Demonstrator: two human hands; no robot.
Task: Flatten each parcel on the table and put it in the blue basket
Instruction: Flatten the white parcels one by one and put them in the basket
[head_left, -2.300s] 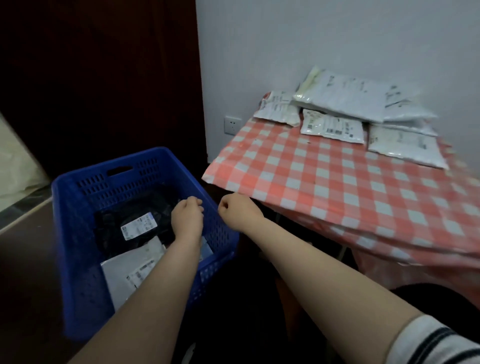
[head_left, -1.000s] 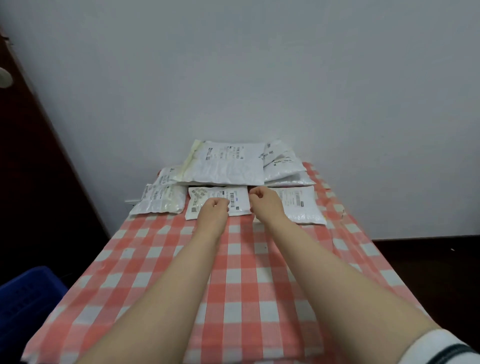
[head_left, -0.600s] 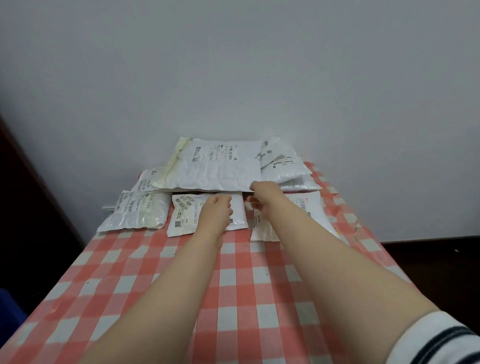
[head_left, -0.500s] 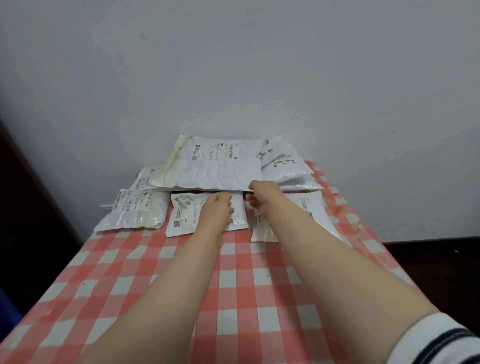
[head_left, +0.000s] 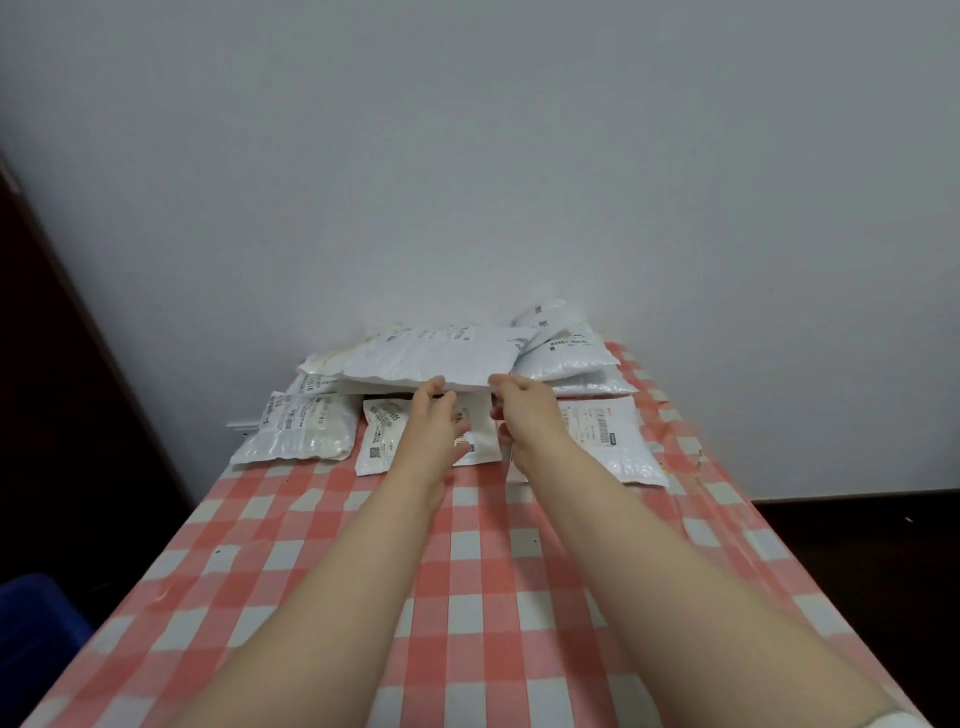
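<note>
Several white parcels lie piled at the far end of the table (head_left: 467, 571), against the wall. The large white parcel (head_left: 431, 353) lies on top of the pile with its front edge raised. My left hand (head_left: 434, 421) holds that front edge near the middle. My right hand (head_left: 524, 410) pinches the same edge just to the right. Under and around it lie a parcel on the left (head_left: 301, 431), a small one in the middle (head_left: 384, 436) and one on the right (head_left: 608, 436). A corner of the blue basket (head_left: 31, 618) shows at the lower left, beside the table.
A red and white checked cloth covers the table. More parcels (head_left: 571, 358) are stacked at the back right. A dark door (head_left: 62, 364) stands on the left and dark floor (head_left: 857, 545) lies to the right of the table.
My view swung from the basket to the table. Both hands reached forward to the pile, took the large parcel's front edge and lifted it.
</note>
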